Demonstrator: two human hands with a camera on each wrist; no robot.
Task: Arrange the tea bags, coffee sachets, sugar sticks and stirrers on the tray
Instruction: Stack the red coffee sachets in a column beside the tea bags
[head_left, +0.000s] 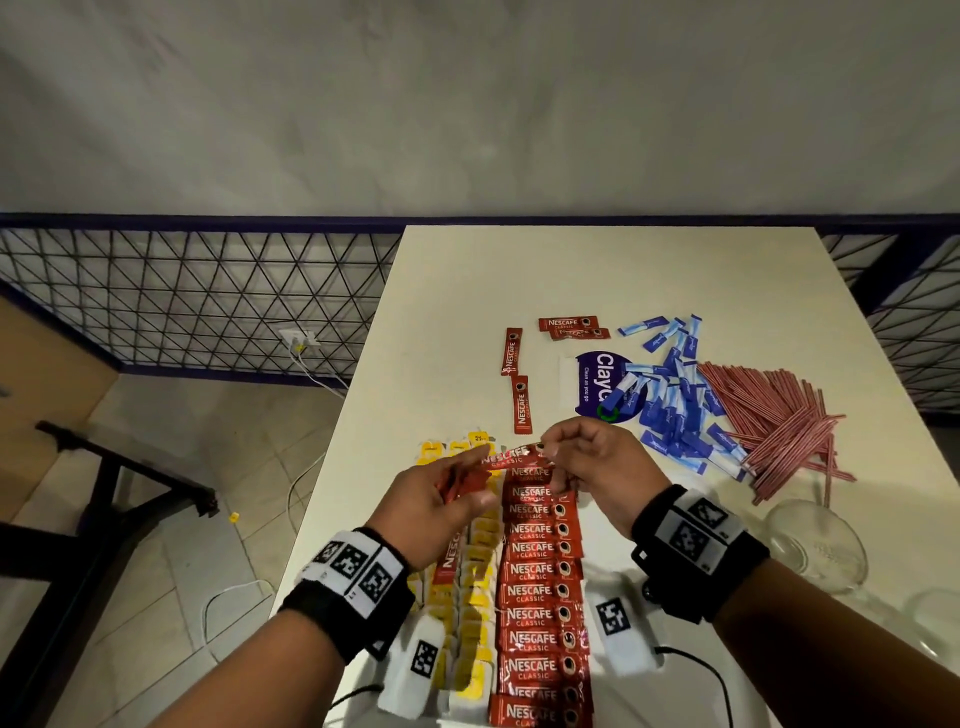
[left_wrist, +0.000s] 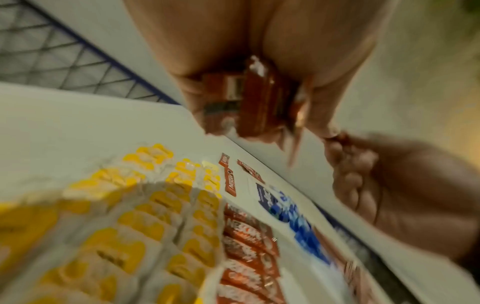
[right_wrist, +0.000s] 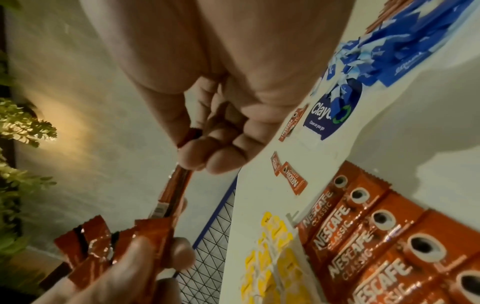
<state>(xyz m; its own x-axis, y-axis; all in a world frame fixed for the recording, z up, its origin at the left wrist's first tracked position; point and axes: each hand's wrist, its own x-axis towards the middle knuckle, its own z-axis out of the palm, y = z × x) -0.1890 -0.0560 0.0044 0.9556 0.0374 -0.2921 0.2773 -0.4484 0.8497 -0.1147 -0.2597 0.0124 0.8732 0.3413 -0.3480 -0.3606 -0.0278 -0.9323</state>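
Note:
My left hand (head_left: 457, 488) grips a small bundle of red Nescafe coffee sachets (left_wrist: 254, 98). My right hand (head_left: 563, 457) pinches the far end of one sachet (head_left: 511, 458) that sticks out of the bundle. Both hands hover over the far end of a long row of coffee sachets (head_left: 537, 592). Yellow tea bags (head_left: 480, 577) lie in rows to the left of that row. Blue sugar sticks (head_left: 670, 400) and red-striped stirrers (head_left: 779, 426) lie in loose piles at the right. The tray under the rows is hidden.
Three loose sachets (head_left: 521, 405) and a stacked pair (head_left: 569, 326) lie farther back on the white table (head_left: 571, 270). A blue round sticker (head_left: 595, 384) sits beside the sugar pile. Clear glass cups (head_left: 815, 540) stand at the near right. The table's left edge drops to the floor.

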